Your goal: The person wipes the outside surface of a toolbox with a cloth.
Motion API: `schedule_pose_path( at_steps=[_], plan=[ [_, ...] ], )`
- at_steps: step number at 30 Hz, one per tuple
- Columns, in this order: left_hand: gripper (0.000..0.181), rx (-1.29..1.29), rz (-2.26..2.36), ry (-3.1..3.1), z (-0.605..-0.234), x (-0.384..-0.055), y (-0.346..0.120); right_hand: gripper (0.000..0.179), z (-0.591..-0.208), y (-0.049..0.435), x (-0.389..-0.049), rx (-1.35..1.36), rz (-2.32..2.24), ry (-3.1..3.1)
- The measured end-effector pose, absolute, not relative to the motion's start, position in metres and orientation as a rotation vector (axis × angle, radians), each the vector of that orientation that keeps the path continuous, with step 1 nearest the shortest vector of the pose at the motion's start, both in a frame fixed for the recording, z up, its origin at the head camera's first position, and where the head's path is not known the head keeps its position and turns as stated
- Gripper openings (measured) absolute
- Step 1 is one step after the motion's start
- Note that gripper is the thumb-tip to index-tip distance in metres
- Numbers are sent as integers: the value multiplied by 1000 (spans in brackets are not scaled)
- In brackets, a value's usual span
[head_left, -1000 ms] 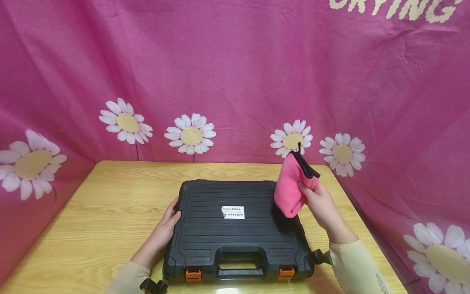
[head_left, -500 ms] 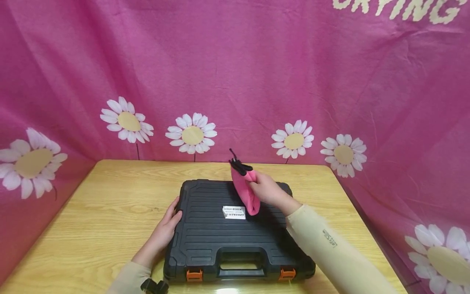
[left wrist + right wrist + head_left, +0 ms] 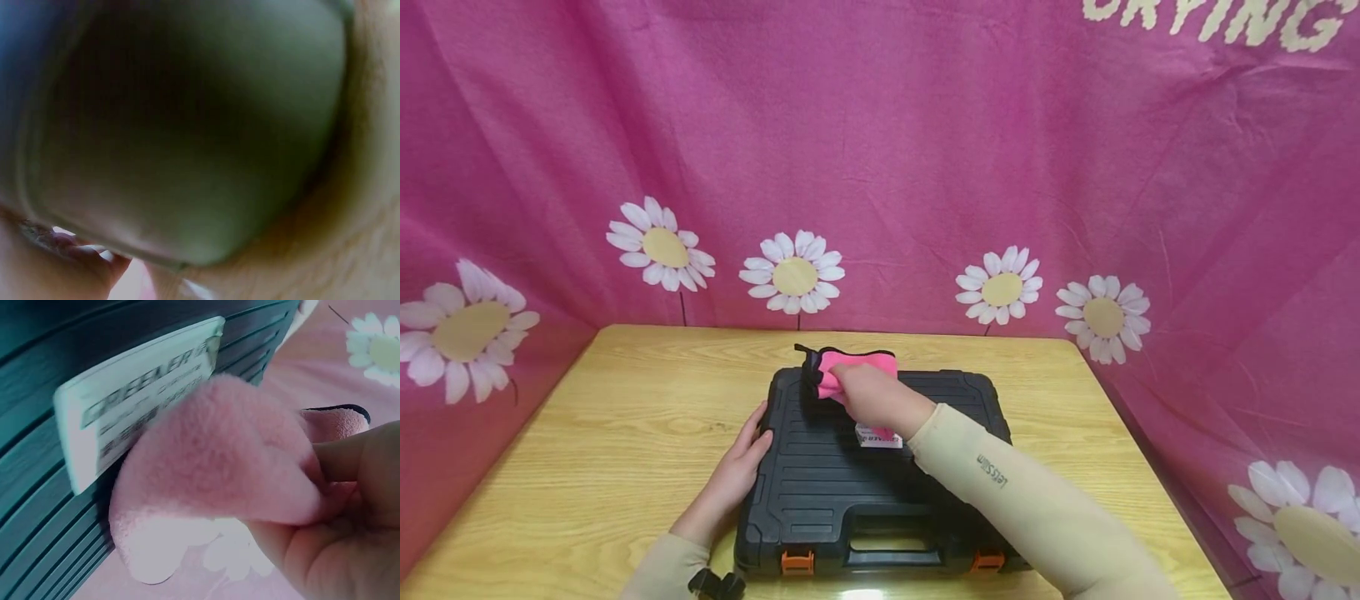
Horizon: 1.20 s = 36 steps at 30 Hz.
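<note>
A folded pink cloth with black edging (image 3: 880,363) is gripped in my right hand (image 3: 876,396), over the far left part of a black plastic case (image 3: 820,475). The right wrist view shows the pink cloth (image 3: 212,456) bunched between thumb and fingers, close against the ribbed lid by a white label (image 3: 150,394). Whether it touches the lid, I cannot tell. My left hand (image 3: 733,475) rests along the case's left side, fingers fairly straight, thumb at the edge. The left wrist view is mostly blocked by a dark blurred shape.
The case lies on a wooden table (image 3: 587,450), its handle (image 3: 895,557) and two orange latches (image 3: 797,562) towards me. A pink curtain (image 3: 880,167) with daisies surrounds the table's back and sides. My right forearm (image 3: 1022,500) crosses over the case's right part.
My right hand has carried the cloth leftward across the case, from its right side to the far left part. The left hand and the case have stayed in place.
</note>
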<state>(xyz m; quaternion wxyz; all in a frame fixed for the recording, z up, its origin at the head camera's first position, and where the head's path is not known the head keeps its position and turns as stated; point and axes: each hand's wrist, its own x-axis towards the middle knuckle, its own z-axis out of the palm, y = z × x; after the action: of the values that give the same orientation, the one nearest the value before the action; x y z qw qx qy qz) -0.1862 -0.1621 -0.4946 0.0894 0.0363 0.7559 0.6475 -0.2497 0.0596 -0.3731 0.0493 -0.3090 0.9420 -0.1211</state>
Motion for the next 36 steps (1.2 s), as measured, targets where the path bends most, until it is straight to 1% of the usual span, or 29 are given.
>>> schedule_pose_path(
  at_steps=[3,5,11,22,30,36],
  plan=[
    [60,96,1926,2246,-495,-186,-162,7,-375,48,-251,-975,-295,2880],
    [60,90,1922,2246,-494,-186,-162,11,-376,40,-251,-980,-224,2884],
    [59,87,1932,2230,-493,-185,-165,34,-378,18,-246,-961,81,2878],
    [60,91,1914,2251,-492,-184,-165,54,-394,14,-220,-1094,535,2966],
    [60,70,1920,2253,-494,-184,-164,49,-399,7,-211,-987,657,3000],
    [60,62,1918,2258,-492,-184,-162,55,-400,8,-206,-1060,957,2931]
  ],
)
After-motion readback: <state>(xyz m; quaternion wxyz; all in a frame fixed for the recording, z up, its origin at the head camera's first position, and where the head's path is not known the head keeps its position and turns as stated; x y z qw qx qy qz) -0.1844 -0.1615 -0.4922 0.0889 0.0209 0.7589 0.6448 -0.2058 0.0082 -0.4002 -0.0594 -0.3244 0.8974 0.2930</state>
